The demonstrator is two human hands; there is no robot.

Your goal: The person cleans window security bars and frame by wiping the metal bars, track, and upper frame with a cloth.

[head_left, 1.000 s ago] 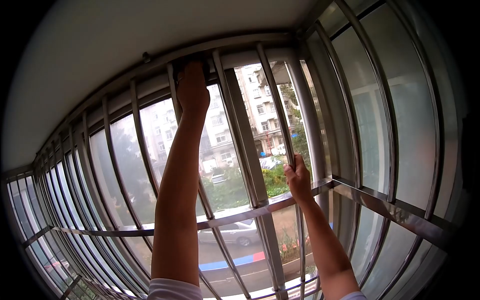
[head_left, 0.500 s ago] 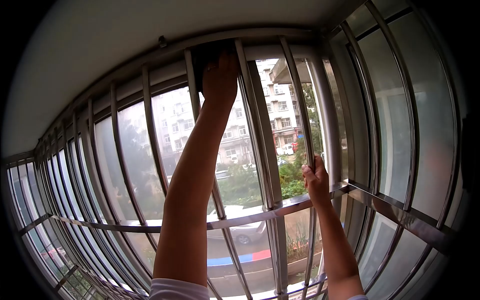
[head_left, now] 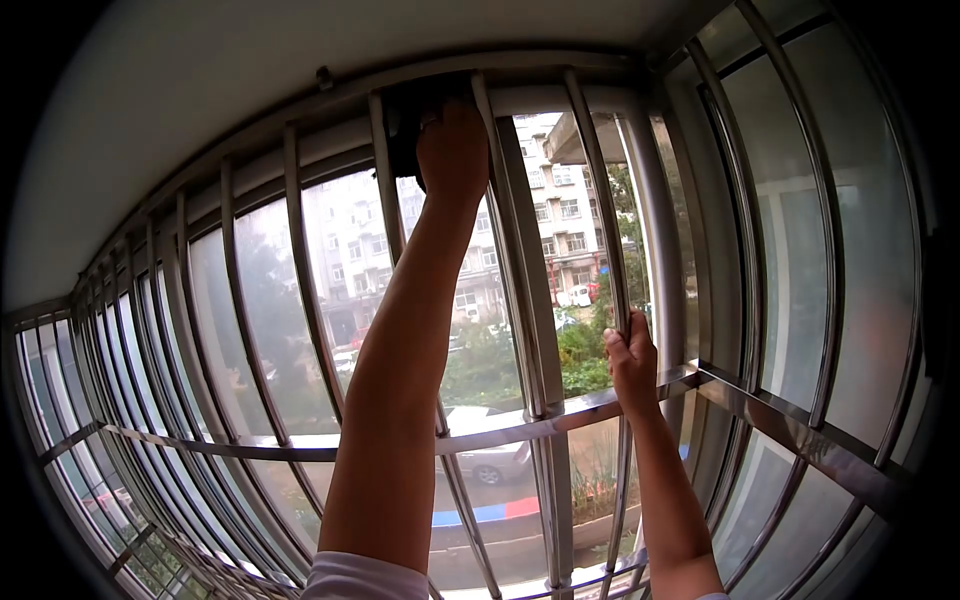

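Observation:
My left hand (head_left: 453, 150) is raised high between two metal bars, closed on a dark cloth (head_left: 405, 135) at the top of the window. The cloth lies against the upper frame and glass, and part of it is hidden behind my hand. Lower down on the right, my right hand (head_left: 631, 352) is wrapped round a vertical metal bar (head_left: 598, 200), just above the horizontal rail (head_left: 520, 428). Behind the bars stands the window glass (head_left: 270, 320), hazy on the left.
Barred side panels (head_left: 800, 250) stand at the right. A pale ceiling (head_left: 180, 110) curves overhead, with a small bracket (head_left: 324, 78) on it. Outside are a building (head_left: 570, 215), green plants (head_left: 585, 355) and a silver car (head_left: 490, 450).
The view has swung, so the bars sit further right than at first. My left hand has shifted right with the dark cloth, then slightly down. My right hand keeps its hold on the bar.

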